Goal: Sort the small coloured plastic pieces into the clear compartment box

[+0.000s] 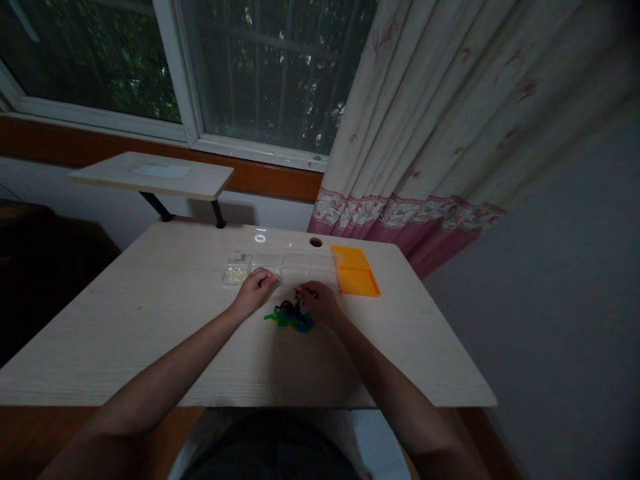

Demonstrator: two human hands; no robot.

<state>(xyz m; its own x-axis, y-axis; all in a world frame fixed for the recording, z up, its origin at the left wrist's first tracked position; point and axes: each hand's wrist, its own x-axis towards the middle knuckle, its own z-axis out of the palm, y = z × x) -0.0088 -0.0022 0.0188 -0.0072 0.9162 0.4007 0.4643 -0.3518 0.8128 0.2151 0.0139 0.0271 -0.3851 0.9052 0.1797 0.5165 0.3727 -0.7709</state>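
A pile of small green, blue and black pieces (290, 316) lies on the pale wooden table (210, 363). My left hand (254, 292) is closed just left of the pile, in front of the clear boxes, with a small green piece showing at its fingertips. On the pile's right side, my right hand (319, 301) has its fingers bent around dark pieces too small to name. Behind both hands stands a row of clear plastic boxes (310, 261). The leftmost clear box (237, 269) has small pale yellow pieces in its near part.
An orange tray (356, 271) sits right of the clear boxes. A raised shelf (155, 175) with a paper sheet (161, 171) stands at the table's back left. Behind are a round table hole (316, 243), a window (270, 73) and a curtain (420, 127).
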